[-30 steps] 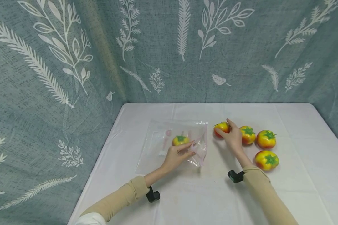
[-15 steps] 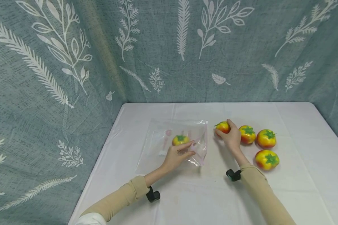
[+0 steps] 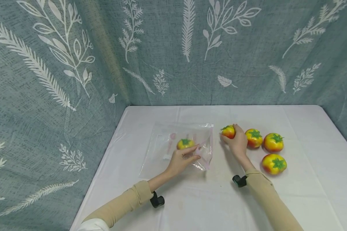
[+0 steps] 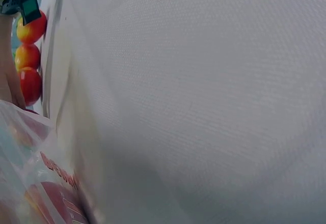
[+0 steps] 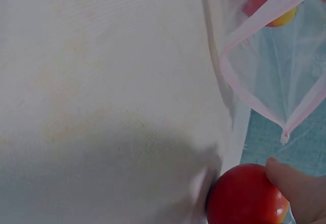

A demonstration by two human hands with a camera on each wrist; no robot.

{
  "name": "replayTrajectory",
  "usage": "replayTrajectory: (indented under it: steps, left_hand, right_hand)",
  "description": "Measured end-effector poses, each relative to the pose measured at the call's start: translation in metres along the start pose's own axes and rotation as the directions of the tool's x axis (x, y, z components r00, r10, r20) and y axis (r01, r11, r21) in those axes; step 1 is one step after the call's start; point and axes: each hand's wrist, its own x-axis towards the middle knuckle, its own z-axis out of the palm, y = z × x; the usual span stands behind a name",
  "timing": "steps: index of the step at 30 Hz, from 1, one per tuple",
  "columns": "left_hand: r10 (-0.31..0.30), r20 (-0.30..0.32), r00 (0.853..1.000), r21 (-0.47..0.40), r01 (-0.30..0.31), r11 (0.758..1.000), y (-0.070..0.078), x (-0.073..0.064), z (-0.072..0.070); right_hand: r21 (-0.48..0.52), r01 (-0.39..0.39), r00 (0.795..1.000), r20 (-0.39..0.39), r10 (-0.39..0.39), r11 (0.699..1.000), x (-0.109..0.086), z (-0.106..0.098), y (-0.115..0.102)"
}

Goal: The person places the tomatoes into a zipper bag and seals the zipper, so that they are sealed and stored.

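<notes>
With thumb and fingers, my left hand (image 3: 180,162) pinches the pinkish opening edge of a clear zip bag (image 3: 159,147), holding its mouth apart on the right side. One red-and-yellow tomato (image 3: 185,144) with a green leafy top lies inside the bag. Right of the mouth, my right hand (image 3: 239,142) grips another tomato (image 3: 228,132) between thumb and fingers, its green top turned to the left. In the right wrist view the thumb (image 5: 290,186) presses against that red tomato's side, and the bag's gaping mouth (image 5: 244,94) shows above it.
Several more tomatoes sit right of my right hand: one tomato (image 3: 253,138) close beside it, another tomato (image 3: 273,142) farther right and a third tomato (image 3: 274,164) nearer. A white cloth covers the table (image 3: 196,205). A patterned blue-green curtain (image 3: 173,57) stands behind and to the left.
My right hand has shifted slightly, and the tomato in it has turned, its green top tipping to the left. The left hand and the bag have stayed in place.
</notes>
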Motion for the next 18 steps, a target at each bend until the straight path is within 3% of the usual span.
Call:
replayTrajectory:
  steps: [18]
  left_hand:
    - [0.029,-0.009,1.000,0.011,-0.029,1.000,-0.0008,-0.0020,-0.0002]
  right_hand:
    - [0.020,-0.012,1.000,-0.028,0.013,1.000,-0.0046,0.0003,-0.0002]
